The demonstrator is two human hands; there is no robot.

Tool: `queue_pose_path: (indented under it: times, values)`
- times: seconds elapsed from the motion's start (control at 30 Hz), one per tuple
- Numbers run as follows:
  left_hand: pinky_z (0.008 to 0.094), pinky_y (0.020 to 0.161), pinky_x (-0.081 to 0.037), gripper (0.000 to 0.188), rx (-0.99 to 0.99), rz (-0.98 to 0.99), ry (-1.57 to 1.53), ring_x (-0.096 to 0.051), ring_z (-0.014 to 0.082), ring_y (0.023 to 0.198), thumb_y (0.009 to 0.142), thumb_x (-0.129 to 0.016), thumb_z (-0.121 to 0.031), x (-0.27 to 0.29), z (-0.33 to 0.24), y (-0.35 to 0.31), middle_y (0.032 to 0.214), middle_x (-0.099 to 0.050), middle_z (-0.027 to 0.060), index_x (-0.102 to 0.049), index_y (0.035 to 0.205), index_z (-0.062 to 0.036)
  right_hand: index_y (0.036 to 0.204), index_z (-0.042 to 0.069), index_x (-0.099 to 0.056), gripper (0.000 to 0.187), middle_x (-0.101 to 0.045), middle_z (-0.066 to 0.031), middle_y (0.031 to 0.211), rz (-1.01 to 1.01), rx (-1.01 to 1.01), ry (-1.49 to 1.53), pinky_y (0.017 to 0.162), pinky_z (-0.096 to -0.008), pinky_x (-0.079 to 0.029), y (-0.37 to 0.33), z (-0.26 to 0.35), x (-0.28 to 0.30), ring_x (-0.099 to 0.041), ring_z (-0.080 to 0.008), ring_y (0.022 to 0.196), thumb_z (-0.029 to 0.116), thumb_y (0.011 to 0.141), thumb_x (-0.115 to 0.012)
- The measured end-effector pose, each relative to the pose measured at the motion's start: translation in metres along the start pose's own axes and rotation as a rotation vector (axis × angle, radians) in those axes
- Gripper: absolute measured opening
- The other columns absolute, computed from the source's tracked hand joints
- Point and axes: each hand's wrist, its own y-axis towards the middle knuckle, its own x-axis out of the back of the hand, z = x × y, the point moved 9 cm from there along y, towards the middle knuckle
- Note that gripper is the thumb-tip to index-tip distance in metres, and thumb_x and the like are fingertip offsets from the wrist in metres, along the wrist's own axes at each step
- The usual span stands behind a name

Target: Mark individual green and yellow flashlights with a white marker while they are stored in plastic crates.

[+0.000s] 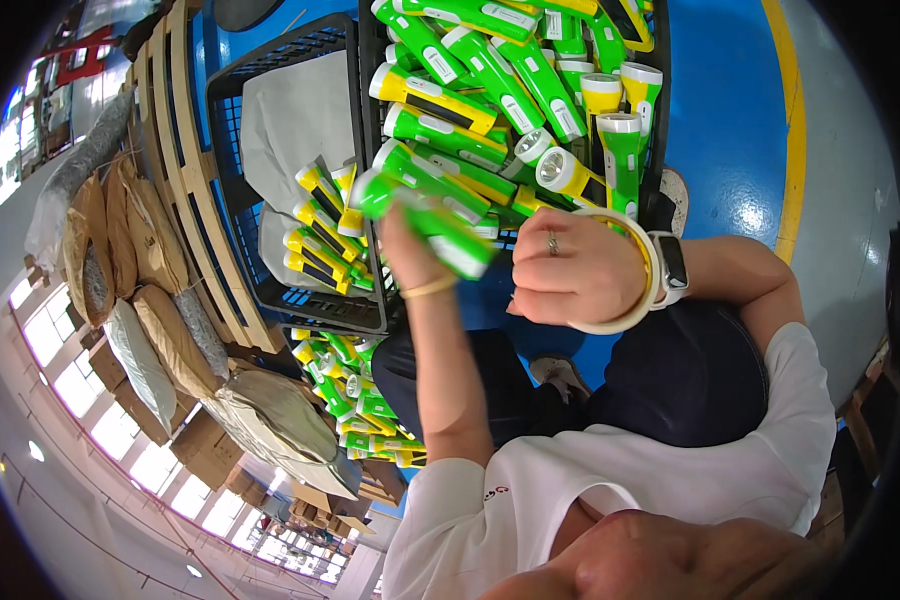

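Observation:
My left hand, with a pale band at the wrist, is closed round a green and white flashlight. Motion blurs both, above the near left corner of a dark crate heaped with green and yellow flashlights. Closed into a fist, my right hand sits at the crate's near edge, wearing a ring, a bangle and a watch. No object shows in its fingers. Close by the right knuckles lies a yellow flashlight with its lens toward me.
To the left stands a black basket with grey sheets and several yellow flashlights. More flashlights lie beside my left knee. A wooden pallet and brown sacks are farther left. A yellow line crosses the floor at right.

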Motion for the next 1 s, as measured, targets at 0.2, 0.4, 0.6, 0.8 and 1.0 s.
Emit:
queue_pose_path:
  times: [0.2, 0.4, 0.6, 0.8, 1.0]
  values:
    - [0.0296, 0.061, -0.047, 0.028, -0.389, -0.46, 0.782, -0.059, 0.0206, 0.071, 0.089, -0.057, -0.022, 0.171, -0.123, 0.032, 0.088, -0.061, 0.0139, -0.052, 0.099, 0.0036, 0.072, 0.01, -0.058, 0.015, -0.053, -0.0121, 0.106, 0.397, -0.709, 0.019, 0.076, -0.0478, -0.041, -0.099, -0.112, -0.03, -0.052, -0.031, 0.096, 0.015, 0.071, -0.071]
    - [0.0321, 0.091, -0.044, 0.045, -0.535, 0.11, 1.149, -0.056, 0.0207, 0.105, 0.085, -0.064, -0.013, 0.028, -0.057, -0.032, 0.118, -0.057, 0.0154, -0.048, 0.124, 0.0024, 0.074, 0.008, -0.058, 0.013, -0.054, -0.0064, 0.093, 0.175, -0.746, 0.181, 0.078, -0.0336, -0.043, -0.089, -0.125, -0.011, -0.052, -0.0232, 0.091, 0.01, 0.075, -0.07]
    - [0.0317, 0.099, -0.036, 0.061, 0.027, 0.773, 0.329, -0.046, 0.0179, 0.116, 0.083, -0.064, -0.006, -0.105, 0.068, -0.081, 0.126, -0.049, 0.009, -0.033, 0.135, 0.0017, 0.084, 0.005, -0.056, 0.004, -0.054, -0.0075, 0.103, -0.157, -0.889, 0.988, 0.088, -0.0313, -0.041, -0.066, -0.125, 0.005, -0.052, -0.0203, 0.101, 0.007, 0.085, -0.059]
    - [0.0394, 0.081, -0.051, 0.057, 0.19, 0.657, 0.079, -0.057, 0.0199, 0.092, 0.087, -0.06, -0.027, -0.114, 0.066, -0.081, 0.108, -0.053, 0.0086, -0.035, 0.131, -0.0017, 0.095, 0.005, -0.056, 0.015, -0.056, -0.0048, 0.097, -0.53, -1.011, 0.804, 0.076, -0.0233, -0.042, -0.108, -0.139, 0.044, -0.053, -0.0102, 0.087, 0.019, 0.094, -0.051]
    - [0.0315, 0.065, -0.05, 0.055, 0.322, 0.568, -0.228, -0.058, 0.0195, 0.082, 0.089, -0.045, -0.038, -0.119, 0.043, -0.091, 0.108, -0.055, 0.0095, -0.041, 0.128, -0.0002, 0.097, 0.001, -0.059, 0.02, -0.057, -0.0013, 0.079, -0.242, -1.069, 0.938, 0.065, -0.0215, -0.043, -0.083, -0.1, 0.012, -0.052, -0.0068, 0.072, 0.02, 0.092, -0.056]
